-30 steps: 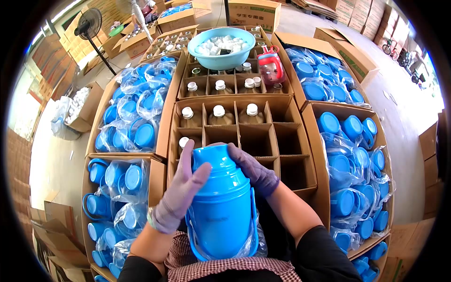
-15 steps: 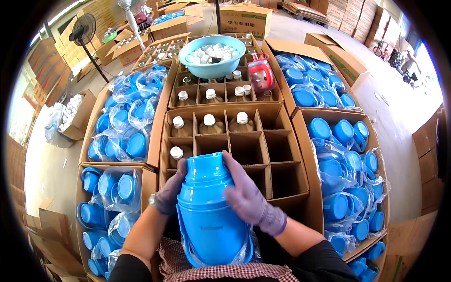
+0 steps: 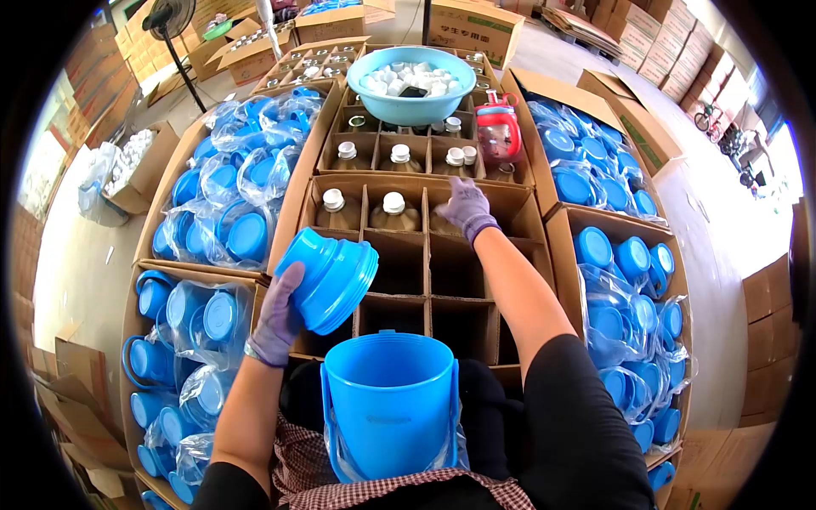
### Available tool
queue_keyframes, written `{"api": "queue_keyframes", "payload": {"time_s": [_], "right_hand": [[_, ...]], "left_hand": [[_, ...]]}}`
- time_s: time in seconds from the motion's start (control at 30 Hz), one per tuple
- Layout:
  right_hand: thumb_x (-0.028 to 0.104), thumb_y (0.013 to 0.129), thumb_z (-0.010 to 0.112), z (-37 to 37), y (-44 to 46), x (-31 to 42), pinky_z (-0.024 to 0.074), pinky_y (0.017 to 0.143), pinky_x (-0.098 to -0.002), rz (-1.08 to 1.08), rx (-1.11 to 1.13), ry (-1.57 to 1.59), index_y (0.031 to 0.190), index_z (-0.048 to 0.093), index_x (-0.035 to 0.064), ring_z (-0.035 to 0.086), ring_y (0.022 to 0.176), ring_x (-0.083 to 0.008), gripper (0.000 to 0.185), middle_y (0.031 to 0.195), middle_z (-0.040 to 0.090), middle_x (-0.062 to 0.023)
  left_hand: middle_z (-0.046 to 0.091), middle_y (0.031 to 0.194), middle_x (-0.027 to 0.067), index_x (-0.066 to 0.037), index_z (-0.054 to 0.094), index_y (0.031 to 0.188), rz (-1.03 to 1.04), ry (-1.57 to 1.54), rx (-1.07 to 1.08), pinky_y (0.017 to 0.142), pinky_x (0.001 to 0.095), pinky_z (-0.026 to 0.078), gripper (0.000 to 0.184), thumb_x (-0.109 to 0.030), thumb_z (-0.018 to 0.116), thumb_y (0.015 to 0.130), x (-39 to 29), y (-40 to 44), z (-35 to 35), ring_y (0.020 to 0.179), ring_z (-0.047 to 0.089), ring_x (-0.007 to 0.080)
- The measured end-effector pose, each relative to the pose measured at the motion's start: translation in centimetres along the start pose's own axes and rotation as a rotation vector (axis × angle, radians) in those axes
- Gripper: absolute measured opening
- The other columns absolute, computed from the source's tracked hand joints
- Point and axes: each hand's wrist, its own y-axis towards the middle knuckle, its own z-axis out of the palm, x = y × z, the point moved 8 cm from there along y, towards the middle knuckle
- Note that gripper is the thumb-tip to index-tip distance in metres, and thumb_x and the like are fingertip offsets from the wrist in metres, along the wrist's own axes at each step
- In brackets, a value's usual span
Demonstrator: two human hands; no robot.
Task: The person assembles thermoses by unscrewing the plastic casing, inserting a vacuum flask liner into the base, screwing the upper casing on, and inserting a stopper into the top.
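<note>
My left hand [image 3: 279, 316] grips a blue plastic thermos top [image 3: 327, 280], tilted over the left part of the divided carton [image 3: 544, 246]. Below, between my arms, the open blue thermos body [image 3: 389, 416] stands upright with its handle hanging down. My right hand [image 3: 466, 210] is closed over the top of a bottle [image 3: 442, 223] in the carton's back row; its cap is hidden by my fingers. Two more bottles with white caps, a left one [image 3: 338, 212] and a middle one [image 3: 395, 212], sit in that row. Both hands wear purple gloves.
Cartons of blue thermoses in plastic stand left [image 3: 246, 238] and right [image 3: 608, 327]. Behind the divided carton, a light-blue basin [image 3: 410, 109] of white caps rests over more bottles, beside a red-handled clear bottle [image 3: 498, 132]. A black fan [image 3: 167, 19] stands back left.
The thermos top has come off the body and moved left and up in my left hand. My right hand has gone from the thermos forward to a back-row bottle. The view has shifted slightly.
</note>
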Motion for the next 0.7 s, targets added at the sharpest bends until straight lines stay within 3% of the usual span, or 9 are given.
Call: {"api": "queue_keyframes", "payload": {"time_s": [0.07, 0.2, 0.27, 0.4, 0.47, 0.53, 0.57, 0.6, 0.7], "right_hand": [[0.038, 0.076, 0.082, 4.7, 0.8, -4.2, 0.0558, 0.098, -0.0468, 0.03, 0.095, -0.007, 0.123, 0.06, 0.0099, 0.07, 0.11, -0.0396, 0.059, 0.119, 0.071, -0.0234], [0.04, 0.075, 0.084, 2.5, 1.4, -2.3, 0.0563, 0.097, -0.0457, 0.034, 0.089, -0.033, 0.123, 0.059, 0.0112, 0.071, 0.112, -0.0371, 0.061, 0.114, 0.074, -0.0189], [0.043, 0.076, 0.085, -4.1, 0.0, 1.1, 0.0567, 0.096, -0.045, -0.028, 0.014, -0.034, 0.126, 0.059, 0.0127, 0.071, 0.112, -0.0362, 0.064, 0.115, 0.075, -0.0171], [0.037, 0.066, 0.093, -22.8, -3.3, 8.0, 0.0571, 0.098, -0.0437, -0.467, -0.173, 0.202, 0.139, 0.056, 0.0135, 0.072, 0.109, -0.0354, 0.085, 0.117, 0.074, -0.0175], [0.042, 0.075, 0.093, -31.4, -4.6, 10.8, 0.0611, 0.089, -0.0361, -0.556, -0.245, 0.249, 0.137, 0.059, 0.01, 0.073, 0.098, -0.0219, 0.078, 0.109, 0.074, -0.0117], [0.03, 0.084, 0.088, -38.6, -5.0, 12.7, 0.0599, 0.084, -0.0305, -0.623, -0.209, 0.373, 0.141, 0.056, 0.0021, 0.072, 0.092, -0.0166, 0.071, 0.11, 0.074, -0.0075], [0.025, 0.091, 0.08, -40.8, -5.5, 13.9, 0.0586, 0.084, -0.0287, -0.774, -0.187, 0.746, 0.136, 0.063, 0.0012, 0.07, 0.088, -0.0135, 0.054, 0.104, 0.074, -0.0076], [0.031, 0.096, 0.077, -42.6, -6.1, 15.2, 0.0548, 0.075, -0.026, -0.714, -0.204, 0.798, 0.118, 0.067, 0.0049, 0.064, 0.079, -0.0096, 0.036, 0.093, 0.069, -0.0017], [0.034, 0.101, 0.073, -44.3, -4.9, 16.9, 0.0511, 0.067, -0.0229, -0.684, -0.222, 0.956, 0.1, 0.071, 0.0085, 0.058, 0.071, -0.0053, 0.026, 0.082, 0.064, 0.0041]], "left_hand": [[0.059, 0.148, 0.0172, -0.001, 0.047, 0.152, 0.012, -0.129, -0.097, 0.113, 0.0433, 0.05, 0.079, -0.053, 0.07, 0.097, 1.4, -1.2, -1.4, 0.132, 0.062, 0.0297], [0.058, 0.149, 0.019, -0.001, 0.046, 0.152, 0.161, -0.057, -0.072, 0.115, 0.0468, 0.048, 0.087, -0.061, 0.07, 0.094, -0.9, -2.0, -0.4, 0.134, 0.06, 0.033], [0.057, 0.15, 0.0198, 0.0, 0.044, 0.153, 0.159, -0.211, -0.054, 0.116, 0.0504, 0.047, 0.091, -0.062, 0.071, 0.092, -2.5, -2.3, -1.3, 0.135, 0.059, 0.0358], [0.043, 0.16, 0.0207, 0.001, 0.033, 0.16, 0.102, -0.331, 0.217, 0.122, 0.0538, 0.039, 0.108, -0.069, 0.071, 0.087, -7.1, -1.8, 0.7, 0.145, 0.048, 0.0387], [0.027, 0.17, 0.0198, 0.0, 0.027, 0.163, 0.132, -0.317, 0.375, 0.127, 0.0534, 0.032, 0.115, -0.074, 0.069, 0.085, -9.4, -1.1, 4.3, 0.149, 0.042, 0.0389], [0.023, 0.172, 0.0197, 0.0, 0.031, 0.162, 0.112, -0.306, 0.519, 0.128, 0.0527, 0.029, 0.116, -0.076, 0.069, 0.083, -10.7, -0.6, 9.0, 0.153, 0.037, 0.0363], [0.024, 0.171, 0.0207, 0.0, 0.038, 0.157, 0.088, -0.313, 0.5, 0.128, 0.0527, 0.028, 0.112, -0.078, 0.068, 0.082, -10.8, 0.0, 9.8, 0.155, 0.033, 0.0367], [0.025, 0.171, 0.0216, -0.001, 0.045, 0.153, 0.065, -0.322, 0.481, 0.128, 0.0527, 0.026, 0.109, -0.08, 0.067, 0.082, -10.8, 0.5, 10.5, 0.156, 0.028, 0.0372], [0.03, 0.168, 0.0243, -0.001, 0.058, 0.144, 0.128, -0.138, 0.619, 0.128, 0.0534, 0.024, 0.102, -0.081, 0.066, 0.081, -11.1, -0.4, 14.0, 0.156, 0.027, 0.0408]]}}
